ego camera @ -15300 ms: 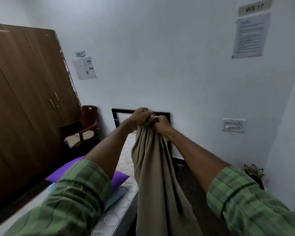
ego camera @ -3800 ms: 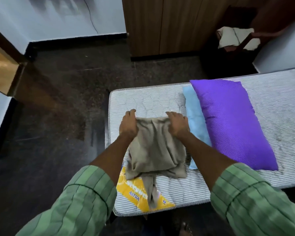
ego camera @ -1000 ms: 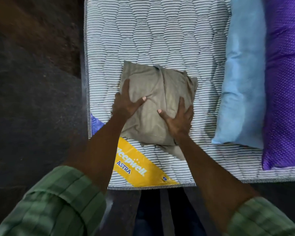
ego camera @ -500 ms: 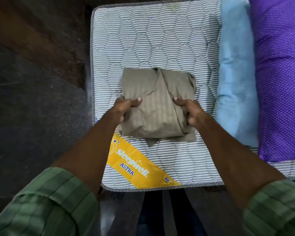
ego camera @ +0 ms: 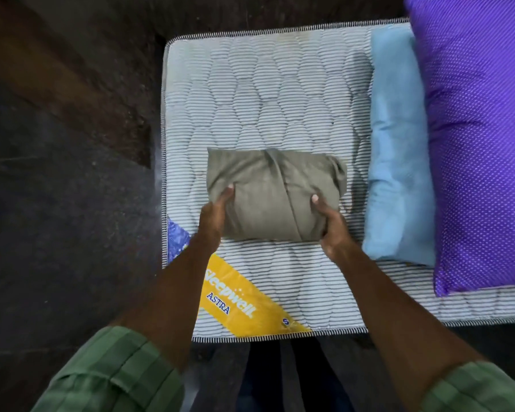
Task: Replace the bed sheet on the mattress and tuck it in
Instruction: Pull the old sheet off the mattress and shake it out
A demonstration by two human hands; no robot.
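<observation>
1. Holding the folded olive-grey bed sheet point(ego camera: 272, 194) by its two near corners, both hands sit at the centre of the frame over the bare striped mattress point(ego camera: 280, 93).
2. The left hand point(ego camera: 213, 217) has its thumb on top of the bundle and its fingers curled under the left side; the right hand point(ego camera: 329, 224) grips the right side the same way, one fingertip showing on top.
3. The sheet rests on the mattress as a compact, roughly rectangular bundle with a crease running down its middle, just left of the light blue pillow point(ego camera: 397, 162) and apart from it; the purple pillow point(ego camera: 482, 144) overlaps that one at the right edge of the frame.
4. A yellow brand label point(ego camera: 241, 301) crosses the near corner of the mattress, lower centre, and dark floor point(ego camera: 63, 203) fills the left.
5. By my reading, the mattress is stripped and nothing is spread yet, so the step in hand is handling the folded sheet, either setting it aside or readying it; which sheet it is I cannot tell.
6. Next, spreading calls for finding a free edge, opening it across the mattress, and shifting both pillows clear before any tucking.
</observation>
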